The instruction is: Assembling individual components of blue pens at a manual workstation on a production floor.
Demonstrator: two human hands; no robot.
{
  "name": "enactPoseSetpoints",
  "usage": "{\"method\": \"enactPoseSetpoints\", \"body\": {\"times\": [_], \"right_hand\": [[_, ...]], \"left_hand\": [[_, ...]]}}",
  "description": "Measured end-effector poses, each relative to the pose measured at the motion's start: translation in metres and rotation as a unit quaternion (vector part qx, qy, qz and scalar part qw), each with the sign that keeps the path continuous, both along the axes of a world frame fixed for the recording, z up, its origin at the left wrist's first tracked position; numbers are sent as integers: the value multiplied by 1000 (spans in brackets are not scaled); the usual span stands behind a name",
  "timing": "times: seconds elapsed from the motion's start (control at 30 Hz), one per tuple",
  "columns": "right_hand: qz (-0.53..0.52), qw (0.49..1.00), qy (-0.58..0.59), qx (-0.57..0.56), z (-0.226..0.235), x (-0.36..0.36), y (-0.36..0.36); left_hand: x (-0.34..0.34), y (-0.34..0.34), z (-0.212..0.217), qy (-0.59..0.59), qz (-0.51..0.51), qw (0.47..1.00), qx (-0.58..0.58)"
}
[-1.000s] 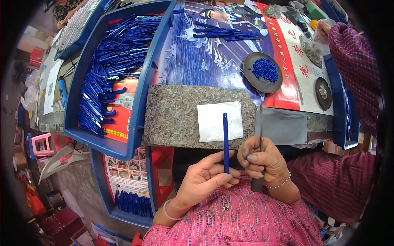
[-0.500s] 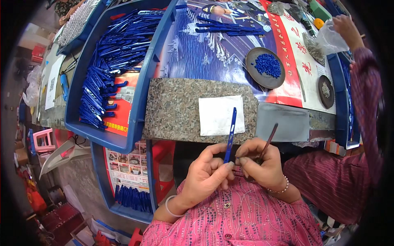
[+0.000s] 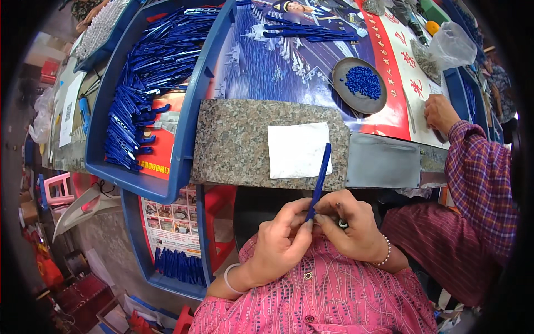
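Observation:
My left hand (image 3: 283,239) is closed, pinching the lower part of a slim dark-blue plastic strip (image 3: 321,175) that points up and away. The fingertips of my right hand (image 3: 351,225) meet the strip's lower end; whatever small piece may be between them is too small to make out. A thin dark stick with a pale end (image 3: 342,224) is tucked in that closed right hand, mostly hidden by the fingers. Beyond the hands lies a white square pad (image 3: 299,150) on a speckled stone slab (image 3: 233,145).
A large blue tray (image 3: 189,133) of blue strips stands at left, another tray (image 3: 207,245) below it. A round dish (image 3: 339,83) holds small blue pieces. A grey plate (image 3: 384,161) adjoins the slab. At right, a co-worker's hand (image 3: 442,114) reaches over the table.
The blue strip has turned in my left hand and leans more to the right. My right hand has rolled over, so its stick shows less. The co-worker's hand has come down from the plastic bag toward the table.

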State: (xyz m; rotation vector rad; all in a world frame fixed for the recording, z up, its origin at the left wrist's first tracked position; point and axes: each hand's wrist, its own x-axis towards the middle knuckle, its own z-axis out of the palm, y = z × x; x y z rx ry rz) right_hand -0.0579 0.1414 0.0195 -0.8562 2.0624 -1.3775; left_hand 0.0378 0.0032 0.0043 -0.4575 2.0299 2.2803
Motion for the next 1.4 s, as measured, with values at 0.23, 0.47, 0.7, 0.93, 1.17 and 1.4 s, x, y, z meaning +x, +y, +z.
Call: {"method": "enactPoseSetpoints", "body": {"times": [0.23, 0.47, 0.7, 0.93, 1.17, 1.4], "right_hand": [[10, 999, 35, 15, 7, 1, -6], [-19, 999, 35, 24, 8, 6, -8], [-68, 986, -152, -21, -1, 4, -4], [37, 994, 43, 97, 17, -3, -5], [-27, 996, 71, 36, 8, 5, -10], [-65, 982, -174, 37, -1, -1, -11]], "left_hand": [[3, 5, -5, 58, 29, 988, -143], [2, 9, -6, 105, 42, 955, -275], [1, 10, -5, 158, 27, 916, -368], [3, 9, -9, 172, 69, 931, -315], [1, 11, -6, 145, 28, 921, -360], [-3, 12, -9, 158, 42, 882, -441]]}}
